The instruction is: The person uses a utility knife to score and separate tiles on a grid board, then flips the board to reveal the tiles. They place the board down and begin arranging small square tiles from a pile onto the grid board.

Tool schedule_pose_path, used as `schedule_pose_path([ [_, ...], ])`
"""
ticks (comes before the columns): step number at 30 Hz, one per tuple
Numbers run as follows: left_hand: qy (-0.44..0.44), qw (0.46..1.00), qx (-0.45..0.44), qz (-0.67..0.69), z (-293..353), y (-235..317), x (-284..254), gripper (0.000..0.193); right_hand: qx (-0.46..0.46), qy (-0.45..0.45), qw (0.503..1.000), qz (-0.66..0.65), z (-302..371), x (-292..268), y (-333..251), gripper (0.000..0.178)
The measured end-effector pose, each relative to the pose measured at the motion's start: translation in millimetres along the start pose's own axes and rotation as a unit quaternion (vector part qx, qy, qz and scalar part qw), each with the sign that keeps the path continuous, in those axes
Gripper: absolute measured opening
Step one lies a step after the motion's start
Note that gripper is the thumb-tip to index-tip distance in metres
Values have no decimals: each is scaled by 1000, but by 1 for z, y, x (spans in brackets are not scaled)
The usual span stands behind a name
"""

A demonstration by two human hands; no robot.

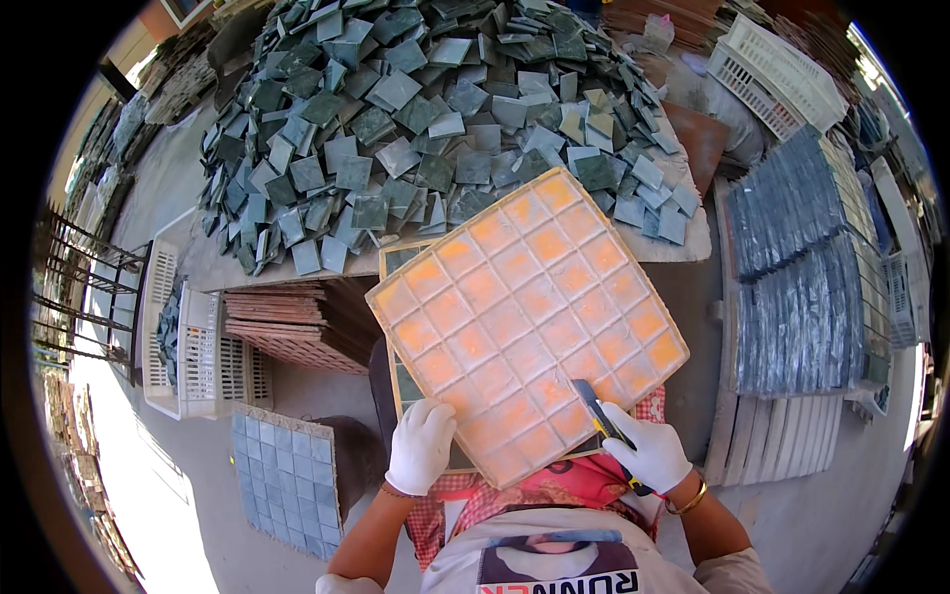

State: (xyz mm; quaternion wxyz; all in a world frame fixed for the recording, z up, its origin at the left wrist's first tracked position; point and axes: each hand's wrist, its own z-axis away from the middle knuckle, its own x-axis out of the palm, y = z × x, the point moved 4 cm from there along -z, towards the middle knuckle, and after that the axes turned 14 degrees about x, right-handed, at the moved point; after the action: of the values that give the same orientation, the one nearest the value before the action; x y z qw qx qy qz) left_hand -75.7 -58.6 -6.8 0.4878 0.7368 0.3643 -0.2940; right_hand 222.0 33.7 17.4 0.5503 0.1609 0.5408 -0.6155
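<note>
A square orange tray [524, 317] with raised grid ribs and a dusty film lies tilted across my lap. It rests over a second frame [392, 381] that shows dark green tiles along its left side. My left hand [423, 447], in a white glove, is closed on the tray's lower left edge, its fingertips partly hidden. In my right hand [648, 450], also gloved, is a utility knife [606, 421] with a yellow and black handle. The knife points up and left over the tray's lower right edge.
A large heap of loose green stone tiles [396, 148] covers the table [683, 243] ahead. Reddish trays [287, 322] are stacked under it. White crates [208, 366] stand left, near a tiled panel [287, 475]. Wrapped tile stacks [802, 307] rise at right.
</note>
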Motion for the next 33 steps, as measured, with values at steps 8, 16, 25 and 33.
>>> schedule_pose_path([
  [8,-4,1000,-15,-8,2,2,-1,9,-20,3,1000,10,6,-4,11,57],
  [16,-3,1000,-17,-14,0,2,3,7,-14,121,992,-26,-16,-34,31,52],
  [25,12,1000,-16,-14,-4,7,-2,6,7,61,997,-55,2,-20,22,54],
  [33,6,999,-34,-16,-4,5,0,5,7,129,990,-60,-42,-64,31,51],
])
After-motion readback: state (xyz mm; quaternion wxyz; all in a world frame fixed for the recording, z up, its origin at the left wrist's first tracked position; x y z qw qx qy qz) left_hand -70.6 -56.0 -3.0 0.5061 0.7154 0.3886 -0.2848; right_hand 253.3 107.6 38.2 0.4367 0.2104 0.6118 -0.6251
